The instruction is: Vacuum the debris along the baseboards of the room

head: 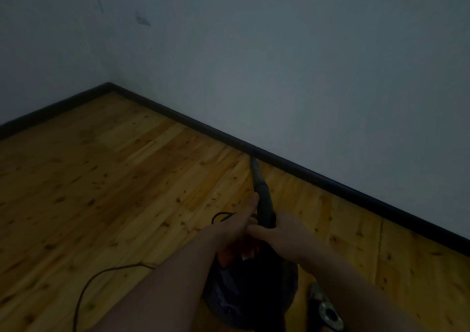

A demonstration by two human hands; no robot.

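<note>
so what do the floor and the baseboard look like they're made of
The floor looks like knotty wood planks, likely pine, with a light sheen: knots and board seams show. The baseboard is a dark, smooth strip, maybe painted wood or plastic; too dim to tell.

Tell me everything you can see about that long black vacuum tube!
The nozzle is a dark, slim tube, probably plastic, narrowing to a tip that meets the floor by the black baseboard. It slants down away from the person. The right hand grips its thick end; the left hand lies along its side. The dim light hides finer detail.
</note>
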